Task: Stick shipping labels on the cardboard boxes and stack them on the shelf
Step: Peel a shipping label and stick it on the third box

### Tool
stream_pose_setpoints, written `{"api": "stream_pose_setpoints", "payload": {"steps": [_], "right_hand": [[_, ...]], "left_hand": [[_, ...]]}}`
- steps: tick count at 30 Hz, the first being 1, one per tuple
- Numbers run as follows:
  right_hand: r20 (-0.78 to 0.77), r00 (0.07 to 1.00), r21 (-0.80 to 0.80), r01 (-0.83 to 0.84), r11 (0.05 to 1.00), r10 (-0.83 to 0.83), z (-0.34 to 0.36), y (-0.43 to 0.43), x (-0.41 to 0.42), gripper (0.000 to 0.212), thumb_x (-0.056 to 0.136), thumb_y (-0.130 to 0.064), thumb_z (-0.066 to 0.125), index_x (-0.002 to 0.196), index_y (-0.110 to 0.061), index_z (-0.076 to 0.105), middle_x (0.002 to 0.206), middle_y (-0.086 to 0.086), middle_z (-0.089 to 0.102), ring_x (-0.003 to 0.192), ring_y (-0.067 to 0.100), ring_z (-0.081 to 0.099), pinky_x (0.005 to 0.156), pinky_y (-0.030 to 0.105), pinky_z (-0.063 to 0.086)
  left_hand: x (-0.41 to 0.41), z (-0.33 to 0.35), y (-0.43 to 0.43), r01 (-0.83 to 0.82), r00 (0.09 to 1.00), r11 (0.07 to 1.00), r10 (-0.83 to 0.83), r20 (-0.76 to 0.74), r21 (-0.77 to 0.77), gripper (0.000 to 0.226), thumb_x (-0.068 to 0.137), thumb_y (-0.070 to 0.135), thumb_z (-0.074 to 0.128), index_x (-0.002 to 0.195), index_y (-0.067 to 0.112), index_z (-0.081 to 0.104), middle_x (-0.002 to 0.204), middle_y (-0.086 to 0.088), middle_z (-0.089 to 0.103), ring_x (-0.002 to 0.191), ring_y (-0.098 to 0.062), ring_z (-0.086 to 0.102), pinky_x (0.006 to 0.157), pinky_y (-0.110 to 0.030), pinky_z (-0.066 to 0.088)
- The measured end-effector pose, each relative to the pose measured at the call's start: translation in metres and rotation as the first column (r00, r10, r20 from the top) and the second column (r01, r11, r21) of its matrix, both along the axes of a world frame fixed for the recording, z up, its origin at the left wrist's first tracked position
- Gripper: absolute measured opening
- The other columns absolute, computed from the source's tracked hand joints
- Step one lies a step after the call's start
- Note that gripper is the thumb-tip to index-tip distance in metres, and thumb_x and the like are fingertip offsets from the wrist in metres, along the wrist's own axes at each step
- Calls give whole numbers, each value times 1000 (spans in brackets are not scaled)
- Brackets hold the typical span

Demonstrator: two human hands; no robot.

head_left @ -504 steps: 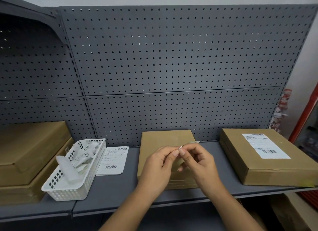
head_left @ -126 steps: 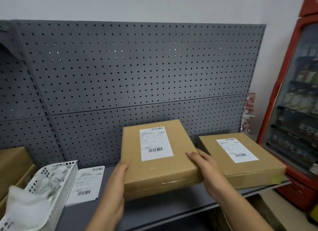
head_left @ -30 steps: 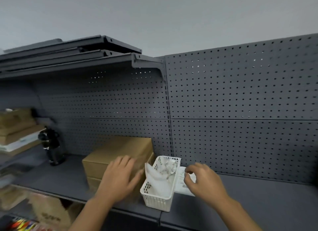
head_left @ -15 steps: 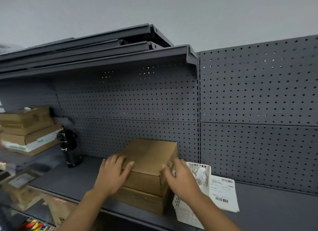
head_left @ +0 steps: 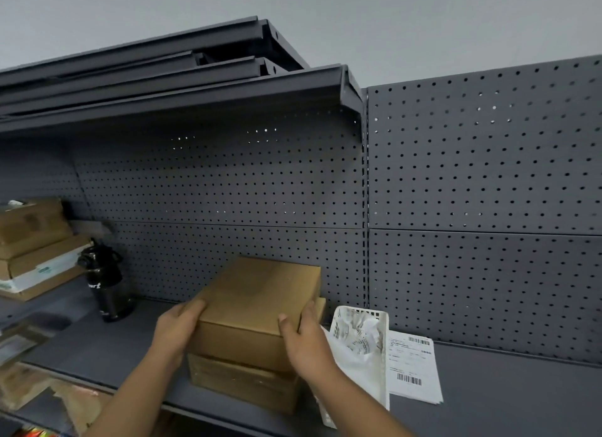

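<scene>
Both hands are clamping the top cardboard box (head_left: 260,301); left hand (head_left: 176,330) is gripping its left side, right hand (head_left: 304,343) its right; it's sitting on a lower box (head_left: 241,383), just left of the white basket (head_left: 358,342).

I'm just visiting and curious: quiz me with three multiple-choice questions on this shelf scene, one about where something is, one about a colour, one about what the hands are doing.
1. Where does the white basket stand?
A. Right of the box stack
B. On top of the stack
C. Beside the bottle

2. What colour is the bottle?
A. Red
B. Black
C. White

3. What are the hands doing?
A. Peeling a label
B. Hanging free
C. Gripping the top cardboard box

Answers:
1 A: the basket sits against the stack's right side.
2 B: its body and cap are black.
3 C: the left hand and right hand clasp opposite sides of the box.
</scene>
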State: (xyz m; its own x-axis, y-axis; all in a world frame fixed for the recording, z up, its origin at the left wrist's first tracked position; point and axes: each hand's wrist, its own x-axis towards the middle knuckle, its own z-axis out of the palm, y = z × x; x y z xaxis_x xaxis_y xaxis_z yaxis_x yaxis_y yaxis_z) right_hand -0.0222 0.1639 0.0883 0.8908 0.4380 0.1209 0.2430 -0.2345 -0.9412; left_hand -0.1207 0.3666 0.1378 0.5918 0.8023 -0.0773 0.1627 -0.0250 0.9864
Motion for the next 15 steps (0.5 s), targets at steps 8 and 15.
{"api": "stream_pose_setpoints", "payload": {"steps": [8,15], "right_hand": [[120,993,150,-17,989,-1,72,-74,-6,91,91,-66,48,164,-24,11,165,-9,32,152,13,31,124,43,31],[141,988,249,23,968,-60,97,-224,4,55,105,-36,51,155,-38,28,134,-43,41,120,-27,43,98,-1,36]], "left_hand": [[-31,65,-66,-15,990,986,-9,143,165,23,95,37,69,109,19,71,100,0,66,84,-11,59,67,-28,48],[-20,63,-184,182,958,974,-206,199,133,20,91,45,72,99,27,77,87,14,77,93,-13,68,81,-36,54]]}}
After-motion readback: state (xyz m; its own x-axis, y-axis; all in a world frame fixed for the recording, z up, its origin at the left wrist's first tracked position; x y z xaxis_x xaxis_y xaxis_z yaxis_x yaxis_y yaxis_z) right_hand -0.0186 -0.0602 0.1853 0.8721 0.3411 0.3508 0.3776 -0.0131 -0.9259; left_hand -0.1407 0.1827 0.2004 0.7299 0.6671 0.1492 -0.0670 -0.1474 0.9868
